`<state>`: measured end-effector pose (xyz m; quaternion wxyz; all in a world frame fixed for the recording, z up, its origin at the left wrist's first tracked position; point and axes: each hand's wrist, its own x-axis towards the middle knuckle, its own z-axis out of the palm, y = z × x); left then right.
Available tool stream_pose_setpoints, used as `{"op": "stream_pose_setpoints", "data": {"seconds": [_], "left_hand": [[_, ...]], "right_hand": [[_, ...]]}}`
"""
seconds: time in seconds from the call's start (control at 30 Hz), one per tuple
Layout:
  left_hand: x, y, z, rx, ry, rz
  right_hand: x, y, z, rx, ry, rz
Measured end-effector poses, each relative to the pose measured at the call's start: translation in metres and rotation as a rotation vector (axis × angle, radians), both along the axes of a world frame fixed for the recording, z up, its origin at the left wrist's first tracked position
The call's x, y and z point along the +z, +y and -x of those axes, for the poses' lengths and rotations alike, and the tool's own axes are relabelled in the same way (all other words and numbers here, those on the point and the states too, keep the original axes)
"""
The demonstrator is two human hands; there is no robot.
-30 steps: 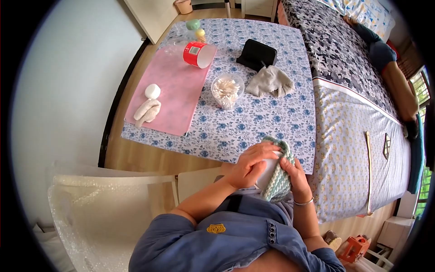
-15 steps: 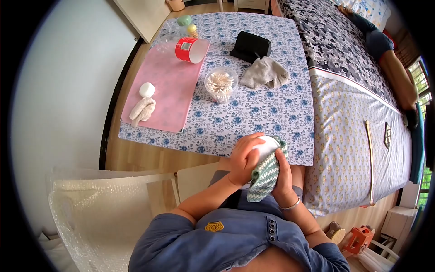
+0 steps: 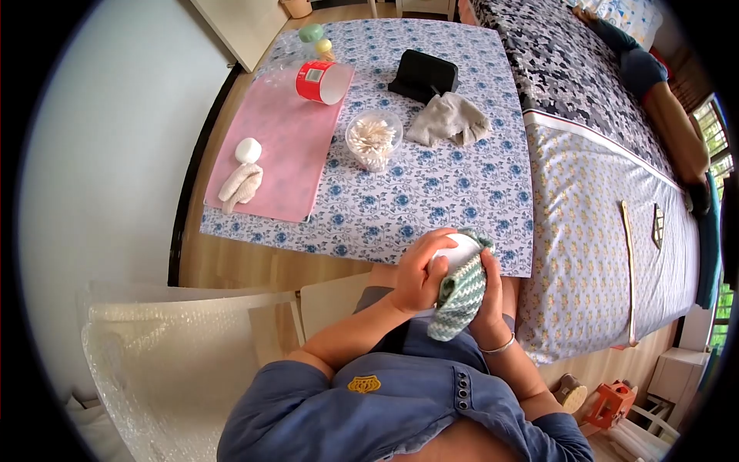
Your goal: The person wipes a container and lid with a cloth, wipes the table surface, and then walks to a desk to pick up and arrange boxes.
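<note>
Both hands are together over my lap, at the table's near edge. My left hand [image 3: 421,273] has its fingers wrapped round a smooth white object [image 3: 460,251], whose shape is partly hidden. Around that object's right side lies a green and white knitted cloth [image 3: 462,299], with its lower end hanging down. My right hand [image 3: 489,292] grips the cloth from the right, thumb near the top. Beyond the hands, a clear tub of cotton swabs [image 3: 373,138] stands on the flowered tablecloth [image 3: 369,215], with a grey cloth [image 3: 449,121] to its right.
A pink mat [image 3: 277,138] carries a white round item [image 3: 248,151], a beige knitted piece [image 3: 242,187] and a red-and-white cylinder [image 3: 314,81]. Behind is a black stand [image 3: 423,75]. A bed [image 3: 585,231] adjoins the table; another person's leg [image 3: 677,127] shows there.
The hands, the white object and the knitted cloth have shifted slightly right. The cloth's lower end has swung a little to the right. The table view has moved slightly.
</note>
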<state>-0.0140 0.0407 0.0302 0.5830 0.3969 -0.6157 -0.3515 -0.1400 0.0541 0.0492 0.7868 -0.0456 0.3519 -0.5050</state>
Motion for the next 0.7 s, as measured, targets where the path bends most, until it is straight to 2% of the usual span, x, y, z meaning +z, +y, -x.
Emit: {"op": "stream_pose_setpoints", "data": {"seconds": [0.13,0.3,0.37,0.4,0.47,0.5,0.57,0.63,0.7], "left_hand": [[-0.004,0.003,0.002,0.13,-0.012,0.018],[0.006,-0.005,-0.01,0.031,-0.115,-0.113],[0.012,-0.01,-0.016,-0.138,-0.175,-0.15],[0.016,-0.014,-0.021,-0.138,-0.175,-0.154],[0.022,-0.018,-0.027,-0.492,0.05,-0.38],[0.019,-0.018,-0.026,-0.509,0.144,-0.397],[0.015,-0.017,-0.022,-0.448,0.123,-0.341],[0.013,-0.014,-0.017,-0.382,0.103,-0.289],[0.013,-0.009,-0.011,-0.137,-0.084,-0.008]], "right_hand": [[-0.015,0.005,-0.002,0.049,0.083,0.032],[-0.015,0.005,0.002,0.13,0.157,0.003],[-0.006,0.0,0.009,0.155,0.184,0.042],[0.001,-0.001,0.012,0.18,0.211,0.082],[0.014,-0.005,0.018,0.286,0.261,0.2],[0.014,-0.003,0.017,0.273,0.302,0.262],[0.013,-0.002,0.013,0.259,0.344,0.328],[0.006,-0.003,0.008,0.126,0.066,0.07],[0.007,-0.002,0.003,0.088,-0.017,0.042]]}}
